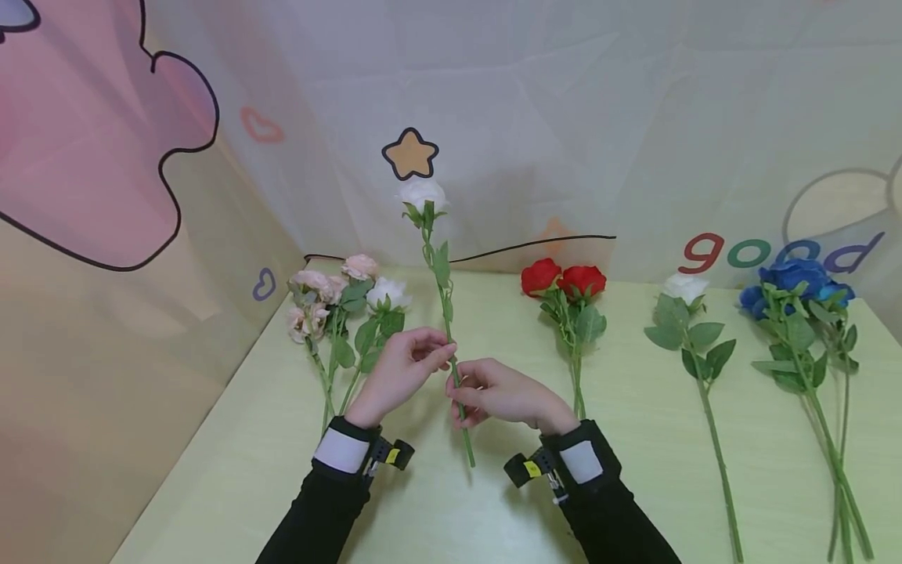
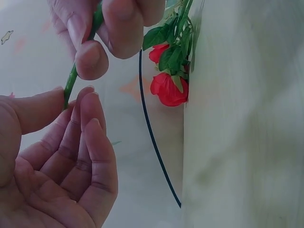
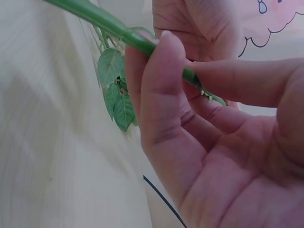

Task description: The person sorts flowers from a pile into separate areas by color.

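A white artificial rose (image 1: 421,194) is held nearly upright above the table, its bloom at the top and its bare stem end pointing down. My left hand (image 1: 409,368) pinches the green stem between thumb and fingertips about midway. Just below, my right hand (image 1: 503,394) grips the same stem, thumb against curled fingers, with the stem end sticking out beneath. In the left wrist view the stem (image 2: 71,83) runs from the left fingertips up into the right hand. The right wrist view shows the stem (image 3: 102,20) passing between the right fingers, the left hand (image 3: 199,28) behind.
Pale pink flowers (image 1: 317,287) and another white rose (image 1: 387,293) lie at the left. Two red roses (image 1: 582,280) lie behind my right hand. Farther right are a single white rose (image 1: 685,287) and several blue roses (image 1: 796,278). A printed cloth (image 1: 521,110) hangs behind the table (image 1: 437,525).
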Motion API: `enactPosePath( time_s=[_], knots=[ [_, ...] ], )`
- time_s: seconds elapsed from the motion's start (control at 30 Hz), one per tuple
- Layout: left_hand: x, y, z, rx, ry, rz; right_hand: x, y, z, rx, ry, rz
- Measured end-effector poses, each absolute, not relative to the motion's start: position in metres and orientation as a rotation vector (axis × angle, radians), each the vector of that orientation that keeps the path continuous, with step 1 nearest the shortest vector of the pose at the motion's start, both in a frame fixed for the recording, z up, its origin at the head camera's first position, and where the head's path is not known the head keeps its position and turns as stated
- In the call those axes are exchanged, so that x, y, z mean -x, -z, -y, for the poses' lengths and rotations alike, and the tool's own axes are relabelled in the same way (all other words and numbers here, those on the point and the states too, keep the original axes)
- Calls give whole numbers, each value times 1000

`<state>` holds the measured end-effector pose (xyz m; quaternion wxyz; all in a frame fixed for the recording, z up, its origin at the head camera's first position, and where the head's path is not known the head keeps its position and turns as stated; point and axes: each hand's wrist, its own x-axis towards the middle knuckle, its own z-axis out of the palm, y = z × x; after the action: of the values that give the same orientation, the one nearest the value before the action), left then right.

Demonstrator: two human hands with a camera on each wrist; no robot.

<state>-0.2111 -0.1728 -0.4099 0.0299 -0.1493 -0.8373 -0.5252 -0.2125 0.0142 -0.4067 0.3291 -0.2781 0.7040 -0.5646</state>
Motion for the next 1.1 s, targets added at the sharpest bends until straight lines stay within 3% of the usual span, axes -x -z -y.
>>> enactPosePath(
  time_s=[0.57, 1.1],
  knots=[
    [206, 402, 170, 504, 1491, 2559, 209, 402, -20, 709, 1511, -1897],
    [205, 394, 143, 561, 1243, 2576, 207, 403, -72, 658, 1457, -2023]
  ],
)
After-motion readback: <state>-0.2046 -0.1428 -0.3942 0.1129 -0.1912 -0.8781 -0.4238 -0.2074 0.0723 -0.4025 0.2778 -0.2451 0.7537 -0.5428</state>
